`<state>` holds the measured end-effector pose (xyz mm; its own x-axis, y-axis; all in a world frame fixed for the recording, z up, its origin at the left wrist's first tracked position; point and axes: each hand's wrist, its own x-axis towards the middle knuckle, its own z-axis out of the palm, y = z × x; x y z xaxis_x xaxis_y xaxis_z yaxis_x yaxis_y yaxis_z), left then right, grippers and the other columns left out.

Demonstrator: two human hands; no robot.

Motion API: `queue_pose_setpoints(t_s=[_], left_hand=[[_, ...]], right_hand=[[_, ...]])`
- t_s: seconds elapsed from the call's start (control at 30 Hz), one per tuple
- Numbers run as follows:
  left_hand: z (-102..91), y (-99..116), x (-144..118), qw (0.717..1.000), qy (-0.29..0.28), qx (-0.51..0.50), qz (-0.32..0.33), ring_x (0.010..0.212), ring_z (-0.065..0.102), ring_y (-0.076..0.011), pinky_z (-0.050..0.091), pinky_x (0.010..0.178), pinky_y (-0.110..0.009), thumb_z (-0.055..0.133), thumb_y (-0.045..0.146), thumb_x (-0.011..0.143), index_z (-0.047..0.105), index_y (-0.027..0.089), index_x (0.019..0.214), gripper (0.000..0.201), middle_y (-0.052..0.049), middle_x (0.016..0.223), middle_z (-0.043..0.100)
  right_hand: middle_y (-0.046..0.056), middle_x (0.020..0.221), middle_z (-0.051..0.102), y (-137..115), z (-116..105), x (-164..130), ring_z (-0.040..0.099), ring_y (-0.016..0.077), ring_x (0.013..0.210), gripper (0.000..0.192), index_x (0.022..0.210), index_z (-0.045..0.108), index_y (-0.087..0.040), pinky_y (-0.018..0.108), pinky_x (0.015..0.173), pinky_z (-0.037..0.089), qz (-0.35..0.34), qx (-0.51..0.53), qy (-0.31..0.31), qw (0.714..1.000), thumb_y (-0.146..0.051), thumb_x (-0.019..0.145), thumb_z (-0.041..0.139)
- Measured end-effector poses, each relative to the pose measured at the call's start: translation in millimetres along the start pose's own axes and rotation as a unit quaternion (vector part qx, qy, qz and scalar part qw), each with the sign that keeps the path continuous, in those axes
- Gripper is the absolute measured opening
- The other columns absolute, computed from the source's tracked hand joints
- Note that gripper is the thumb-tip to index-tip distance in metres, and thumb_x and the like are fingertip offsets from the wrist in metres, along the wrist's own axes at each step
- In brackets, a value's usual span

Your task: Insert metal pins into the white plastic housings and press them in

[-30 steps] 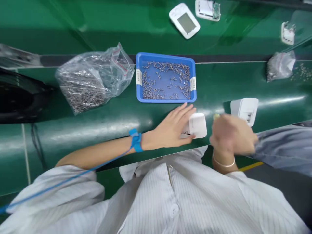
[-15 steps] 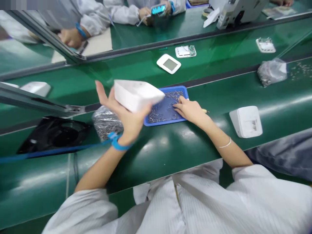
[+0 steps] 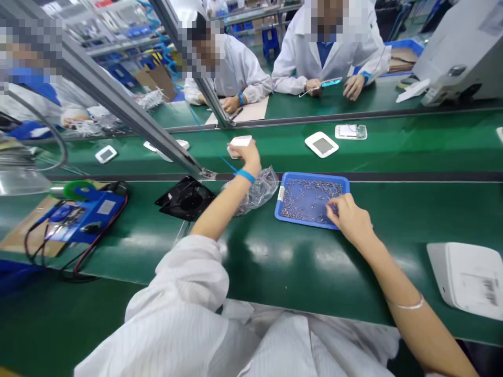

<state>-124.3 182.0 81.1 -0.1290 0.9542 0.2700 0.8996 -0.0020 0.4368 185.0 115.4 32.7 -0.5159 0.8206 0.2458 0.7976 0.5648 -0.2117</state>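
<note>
My left hand [image 3: 248, 155] reaches far across the green belt and grips a white plastic housing [image 3: 239, 143] at the belt's middle lane; a blue wrist strap circles that wrist. My right hand [image 3: 348, 215] rests at the near right corner of a blue tray [image 3: 284, 214] of several small metal screws [image 3: 306, 196], fingertips down among them. I cannot tell whether it pinches a screw. A second white housing [image 3: 467, 279] with a barcode label lies at the near right.
A clear bag of screws [image 3: 259, 191] lies left of the tray, and a black fan [image 3: 186, 199] beyond it. White devices [image 3: 321, 144] and a circuit board part [image 3: 351, 131] ride the far belt. People in white coats sit opposite. A metal frame post [image 3: 129, 115] crosses left.
My left hand has carried the white housing from above the tray out to the far belt lane. My right hand stayed at the tray. My head has lifted, showing the people opposite.
</note>
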Motion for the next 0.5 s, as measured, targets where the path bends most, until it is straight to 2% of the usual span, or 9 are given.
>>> queue_pose_setpoints(t_s=[0.07,0.1,0.13,0.17,0.27,0.33,0.37,0.43,0.5], left_hand=[[14.5,25,-34,0.994,0.085,-0.017,-0.073,0.141,0.039,-0.029,0.039,0.11,-0.059,0.04,0.026,0.106,0.019,0.015,0.154,0.054,-0.023,0.155,0.026],[22.9,37,-57,0.988,0.12,-0.029,-0.09,0.149,0.025,-0.0301,0.035,0.113,-0.06,0.032,0.025,0.107,0.0,0.015,0.157,0.06,-0.027,0.159,0.012],[31.5,47,-83,0.984,0.15,-0.048,-0.086,0.153,0.014,-0.0289,0.034,0.116,-0.059,0.036,0.03,0.106,-0.013,0.019,0.156,0.071,-0.025,0.161,0.004],[39.7,55,-110,0.98,0.182,-0.074,-0.038,0.155,0.009,-0.0298,0.032,0.118,-0.06,0.046,0.035,0.102,-0.015,0.024,0.156,0.082,-0.022,0.162,0.004],[58.3,61,-185,0.969,0.179,-0.053,0.164,0.155,0.001,-0.035,0.034,0.115,-0.068,0.053,0.037,0.093,-0.014,0.035,0.156,0.092,-0.016,0.158,0.008],[63.9,56,-214,0.955,0.128,-0.063,0.259,0.154,0.012,-0.0368,0.043,0.111,-0.066,0.054,0.027,0.09,-0.005,0.038,0.157,0.09,-0.015,0.153,0.018],[65.0,54,-221,0.948,0.093,-0.078,0.294,0.152,0.021,-0.0375,0.047,0.109,-0.064,0.055,0.022,0.089,0.001,0.038,0.157,0.089,-0.015,0.15,0.023],[65.3,50,-224,0.934,0.021,-0.115,0.339,0.145,0.035,-0.0374,0.05,0.107,-0.061,0.054,0.013,0.087,0.013,0.038,0.156,0.084,-0.015,0.145,0.034],[64.9,52,-219,0.921,-0.024,-0.143,0.361,0.142,0.04,-0.0365,0.049,0.108,-0.061,0.051,0.008,0.087,0.02,0.039,0.155,0.081,-0.015,0.142,0.038]], right_hand=[[0.014,0.105,0.065,1,-10,-13,0.063,0.0178,0.073,0.037,0.105,0.066,-0.014,0.025,0.046,0.032,0.021,0.002,0.042,0.999,-0.038,0.099,0.037],[0.013,0.103,0.067,3,-16,-24,0.062,0.0168,0.067,0.038,0.104,0.065,-0.014,0.025,0.045,0.032,0.033,-0.002,0.057,0.998,-0.039,0.099,0.037],[0.012,0.099,0.068,7,-22,-39,0.06,0.0158,0.061,0.037,0.102,0.065,-0.015,0.026,0.044,0.032,0.051,-0.01,0.071,0.996,-0.041,0.098,0.038],[0.011,0.094,0.069,13,-27,-56,0.058,0.015,0.056,0.036,0.1,0.065,-0.016,0.026,0.044,0.032,0.075,-0.02,0.084,0.993,-0.041,0.098,0.04],[0.011,0.083,0.068,39,-40,-116,0.059,0.0181,0.055,0.031,0.097,0.065,-0.016,0.028,0.045,0.038,0.199,-0.083,0.169,0.962,-0.041,0.096,0.045],[0.017,0.096,0.069,57,-44,-152,0.066,0.0243,0.068,0.032,0.104,0.063,-0.015,0.031,0.046,0.039,0.266,-0.127,0.202,0.934,-0.039,0.095,0.045],[0.02,0.107,0.068,63,-46,-166,0.068,0.0266,0.073,0.033,0.108,0.062,-0.014,0.032,0.045,0.038,0.285,-0.145,0.191,0.928,-0.039,0.096,0.043],[0.024,0.125,0.063,66,-48,-184,0.068,0.0271,0.072,0.036,0.112,0.06,-0.013,0.032,0.043,0.035,0.316,-0.17,0.126,0.925,-0.038,0.096,0.04],[0.026,0.13,0.06,59,-50,-188,0.065,0.0238,0.06,0.038,0.113,0.059,-0.011,0.033,0.043,0.034,0.36,-0.175,0.056,0.915,-0.038,0.096,0.038]])
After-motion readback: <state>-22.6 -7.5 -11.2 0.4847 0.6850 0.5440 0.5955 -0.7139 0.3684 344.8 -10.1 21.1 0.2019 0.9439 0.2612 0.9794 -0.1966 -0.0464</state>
